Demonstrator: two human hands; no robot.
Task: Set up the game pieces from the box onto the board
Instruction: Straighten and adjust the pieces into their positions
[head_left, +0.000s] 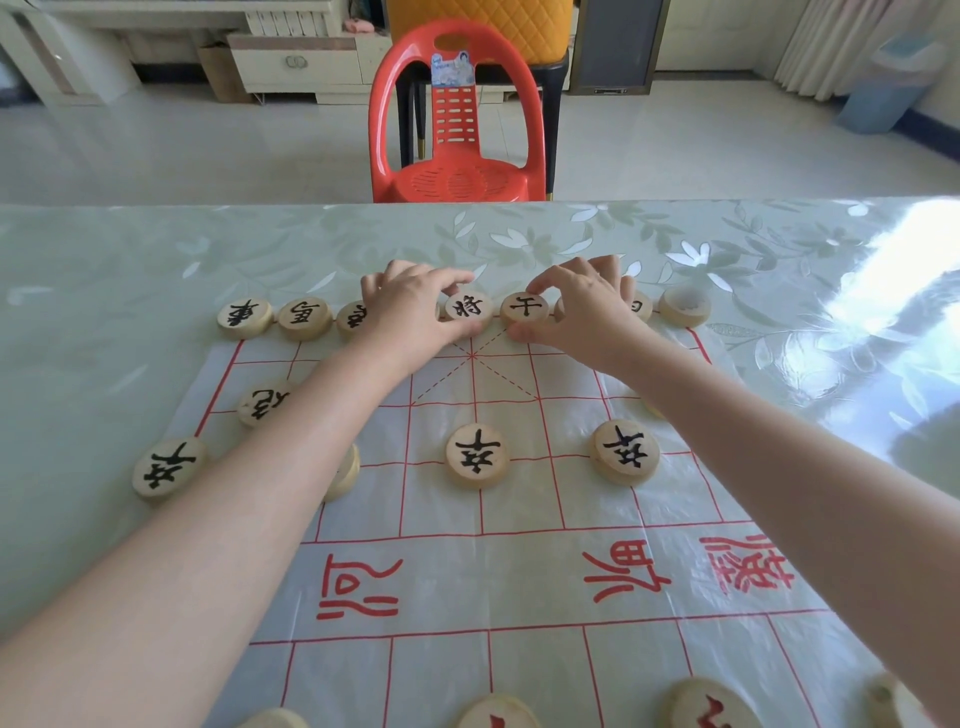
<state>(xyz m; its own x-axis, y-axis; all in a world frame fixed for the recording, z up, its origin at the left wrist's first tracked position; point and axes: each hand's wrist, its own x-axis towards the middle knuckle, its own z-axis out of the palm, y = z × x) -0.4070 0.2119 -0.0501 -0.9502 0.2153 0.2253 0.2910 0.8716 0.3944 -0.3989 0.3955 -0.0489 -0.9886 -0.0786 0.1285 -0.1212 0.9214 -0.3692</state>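
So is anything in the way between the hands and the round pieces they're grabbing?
Nothing visible is. The left hand already pinches the middle back-row piece, and the right hand pinches the piece beside it. Both pieces already sit in the board's far row.

Black 將 (469, 307) and 士 (524, 307) mark far-row discs; three front discs read 卒 (477, 451), probably; the board (467, 582) carries large red characters at 6 o'clock.

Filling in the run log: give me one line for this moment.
left hand: on general piece | right hand: on advisor piece | far back row, board
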